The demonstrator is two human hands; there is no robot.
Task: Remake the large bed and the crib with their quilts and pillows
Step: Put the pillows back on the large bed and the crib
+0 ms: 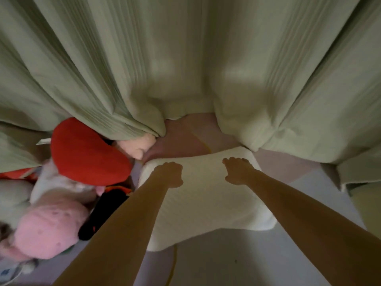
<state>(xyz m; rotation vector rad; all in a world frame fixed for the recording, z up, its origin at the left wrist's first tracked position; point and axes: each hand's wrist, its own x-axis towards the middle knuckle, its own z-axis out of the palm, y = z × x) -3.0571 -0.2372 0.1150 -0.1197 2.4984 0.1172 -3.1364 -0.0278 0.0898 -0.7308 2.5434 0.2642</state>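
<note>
A pillow (208, 195) lies in the middle of the scene on the bed (237, 254), its near edge toward the viewer and its far edge close under the curtains (185, 58), which hang across the whole far side. The left hand (170, 174) rests on the pillow's far left part, and the right hand (238, 170) on its far right part, the two apart. Left of the pillow sits a heap of soft toys (61, 182): one round toy (88, 153) lies far, partly under the curtain hem, and another (47, 232) lies nearer, at the left edge. A sheet fold (185, 139) shows between the pillow's far edge and the curtains.
</note>
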